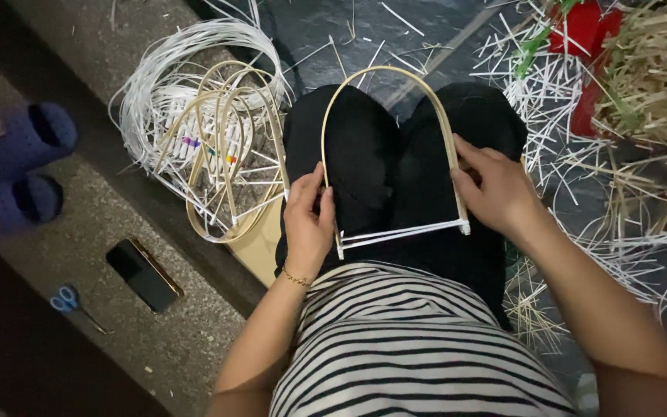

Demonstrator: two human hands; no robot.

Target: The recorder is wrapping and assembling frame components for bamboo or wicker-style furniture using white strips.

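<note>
Bent cane arch (389, 77) lies over the knees at frame centre, open end toward the body, long axis running up-frame. Left hand (308, 220) closed, pinching the arch's left leg near its lower end. Right hand (496, 189) closed around the right leg, just above the corner. White strips (399, 234) span the two leg ends, between the hands. Both hands equally near. Coil of cane and strips (210, 123) upper left; phone (143, 273) and scissors (69, 303) on the floor, lower left.

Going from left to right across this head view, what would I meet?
Blue slippers → blue scissors → black phone → coil of white strips → left hand → right hand → pile of straw-coloured strips.
</note>
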